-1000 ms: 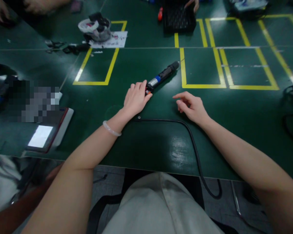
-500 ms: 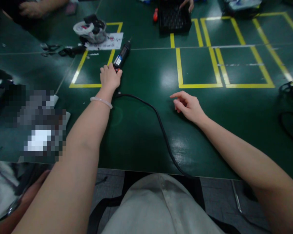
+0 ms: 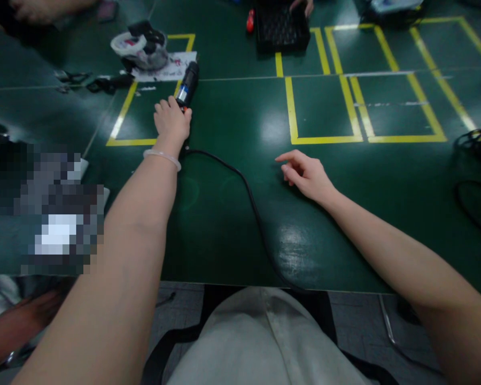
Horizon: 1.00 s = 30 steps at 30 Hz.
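My left hand (image 3: 172,120), with a pale bracelet at the wrist, is wrapped round the rear of a black corded electric screwdriver (image 3: 188,84). The tool's front points away from me, beside a paper sheet (image 3: 176,66). From its rear a black cable (image 3: 248,187) curves over the green table to the front edge. My right hand (image 3: 308,174) rests near the table's middle, holding nothing, with its index finger extended and the others loosely curled.
A black tray (image 3: 282,29) with another person's hand and a red object (image 3: 250,21) are at the back. A clear bag (image 3: 146,48) lies back left. Yellow tape (image 3: 328,140) marks rectangles. Coiled cables (image 3: 479,147) lie far right. Another person's arm shows at lower left.
My left hand and the screwdriver have shifted slightly left, and the cable has moved left with them. My right hand has hardly moved.
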Available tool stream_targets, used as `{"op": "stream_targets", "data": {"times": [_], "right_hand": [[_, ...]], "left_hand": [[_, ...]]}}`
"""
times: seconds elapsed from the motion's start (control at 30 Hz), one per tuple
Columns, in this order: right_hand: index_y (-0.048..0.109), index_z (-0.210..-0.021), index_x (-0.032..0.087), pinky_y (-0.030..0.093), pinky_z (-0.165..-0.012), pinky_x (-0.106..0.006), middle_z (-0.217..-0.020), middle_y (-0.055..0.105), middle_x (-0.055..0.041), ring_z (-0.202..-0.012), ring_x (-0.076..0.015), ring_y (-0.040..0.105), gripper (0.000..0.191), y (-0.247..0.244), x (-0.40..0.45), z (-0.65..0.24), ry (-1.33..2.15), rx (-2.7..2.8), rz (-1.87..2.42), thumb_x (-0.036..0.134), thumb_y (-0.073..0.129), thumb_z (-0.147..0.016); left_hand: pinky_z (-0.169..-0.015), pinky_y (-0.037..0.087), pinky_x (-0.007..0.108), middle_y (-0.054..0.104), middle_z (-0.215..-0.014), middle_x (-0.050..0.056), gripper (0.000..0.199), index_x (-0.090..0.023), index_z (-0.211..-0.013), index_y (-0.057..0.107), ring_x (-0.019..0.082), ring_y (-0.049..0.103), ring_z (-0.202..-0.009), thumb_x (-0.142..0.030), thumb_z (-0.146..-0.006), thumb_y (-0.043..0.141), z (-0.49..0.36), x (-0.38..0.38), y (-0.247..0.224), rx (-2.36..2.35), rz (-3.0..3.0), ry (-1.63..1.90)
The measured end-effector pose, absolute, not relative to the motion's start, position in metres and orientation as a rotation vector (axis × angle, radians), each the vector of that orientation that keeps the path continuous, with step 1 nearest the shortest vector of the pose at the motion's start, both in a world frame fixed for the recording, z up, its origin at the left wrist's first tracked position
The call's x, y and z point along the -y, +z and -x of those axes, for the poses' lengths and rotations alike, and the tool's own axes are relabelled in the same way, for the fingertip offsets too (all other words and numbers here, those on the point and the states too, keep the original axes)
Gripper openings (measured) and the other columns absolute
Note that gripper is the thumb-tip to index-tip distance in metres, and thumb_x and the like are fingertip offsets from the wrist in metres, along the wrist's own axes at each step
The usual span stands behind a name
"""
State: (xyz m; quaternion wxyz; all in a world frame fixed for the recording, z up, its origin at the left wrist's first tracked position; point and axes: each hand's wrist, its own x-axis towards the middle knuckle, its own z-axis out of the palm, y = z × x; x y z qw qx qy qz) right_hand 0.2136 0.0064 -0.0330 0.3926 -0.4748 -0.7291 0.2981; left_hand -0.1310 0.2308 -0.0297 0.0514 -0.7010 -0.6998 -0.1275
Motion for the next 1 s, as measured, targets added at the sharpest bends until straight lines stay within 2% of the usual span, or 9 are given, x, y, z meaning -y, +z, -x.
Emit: {"op": "stream_targets", "data": {"times": [0.1,0.17,0.33,0.4,0.47,0.53,0.63,0.77,1.0], "right_hand": [[0.064,-0.114,0.02,0.047,-0.062,-0.028,-0.069,0.063,0.0029,-0.057,-0.0122,0.06,0.021,-0.033,-0.007,-0.214,0.765,1.849,1.21,0.03,0.055,-0.097],[0.064,-0.113,0.019,0.047,-0.063,-0.029,-0.07,0.064,0.0027,-0.057,-0.0123,0.06,0.022,-0.033,-0.007,-0.214,0.774,1.847,1.215,0.029,0.055,-0.097],[0.065,-0.111,0.018,0.047,-0.062,-0.028,-0.069,0.063,0.0027,-0.056,-0.012,0.06,0.021,-0.031,-0.008,-0.214,0.784,1.839,1.222,0.029,0.055,-0.096],[0.066,-0.111,0.018,0.047,-0.062,-0.028,-0.068,0.063,0.0029,-0.056,-0.0119,0.06,0.021,-0.031,-0.008,-0.214,0.795,1.839,1.228,0.029,0.055,-0.097],[0.066,-0.111,0.018,0.046,-0.062,-0.028,-0.068,0.062,0.0031,-0.056,-0.0119,0.06,0.021,-0.032,-0.009,-0.214,0.805,1.835,1.231,0.029,0.055,-0.096],[0.066,-0.11,0.019,0.046,-0.061,-0.028,-0.067,0.062,0.0033,-0.056,-0.0118,0.06,0.021,-0.033,-0.009,-0.213,0.806,1.833,1.229,0.029,0.055,-0.096],[0.066,-0.109,0.019,0.046,-0.062,-0.027,-0.067,0.063,0.0035,-0.057,-0.0118,0.059,0.02,-0.034,-0.009,-0.213,0.796,1.844,1.218,0.031,0.055,-0.096],[0.066,-0.107,0.02,0.045,-0.062,-0.027,-0.066,0.062,0.0036,-0.057,-0.0122,0.059,0.021,-0.032,-0.008,-0.212,0.798,1.843,1.216,0.034,0.056,-0.097],[0.057,-0.076,0.022,0.037,-0.056,-0.028,-0.054,0.051,0.0045,-0.05,-0.0125,0.048,0.028,-0.027,-0.006,-0.21,0.699,1.856,1.246,0.041,0.057,-0.097]], "left_hand": [[-0.082,0.026,0.04,0.053,-0.131,0.024,0.123,0.004,-0.136,0.04,0.021,0.037,-0.121,-0.102,-0.082,0.01,0.137,-0.239,-0.035,2.11,2.171,-0.48],[-0.082,0.026,0.04,0.053,-0.133,0.025,0.126,0.004,-0.135,0.041,0.021,0.038,-0.121,-0.104,-0.079,0.009,0.139,-0.242,-0.036,2.131,2.151,-0.469],[-0.083,0.026,0.04,0.056,-0.133,0.023,0.116,0.002,-0.131,0.046,0.019,0.04,-0.125,-0.091,-0.089,-0.011,0.128,-0.236,-0.032,2.192,2.047,-0.443],[-0.083,0.027,0.04,0.058,-0.132,0.022,0.111,0.001,-0.13,0.048,0.018,0.04,-0.124,-0.086,-0.095,-0.011,0.121,-0.229,-0.029,2.205,2.04,-0.449],[-0.087,0.031,0.04,0.057,-0.134,0.019,0.095,-0.001,-0.132,0.049,0.019,0.042,-0.12,-0.077,-0.106,-0.002,0.113,-0.22,-0.025,2.211,2.031,-0.424],[-0.093,0.035,0.042,0.056,-0.136,0.014,0.07,-0.003,-0.136,0.049,0.02,0.043,-0.116,-0.06,-0.117,0.013,0.106,-0.207,-0.023,2.192,2.043,-0.373],[-0.096,0.04,0.047,0.057,-0.133,0.014,0.044,-0.008,-0.141,0.052,0.028,0.048,-0.118,-0.04,-0.119,0.032,0.094,-0.185,-0.02,2.132,2.12,-0.329],[-0.096,0.044,0.049,0.059,-0.129,0.019,0.043,-0.01,-0.144,0.054,0.039,0.053,-0.121,-0.036,-0.115,0.036,0.079,-0.152,-0.018,2.051,2.258,-0.335],[-0.099,0.044,0.048,0.06,-0.129,0.021,0.046,-0.01,-0.15,0.048,0.041,0.054,-0.121,-0.037,-0.116,0.035,0.048,-0.082,-0.011,1.804,2.553,-0.27]]}}
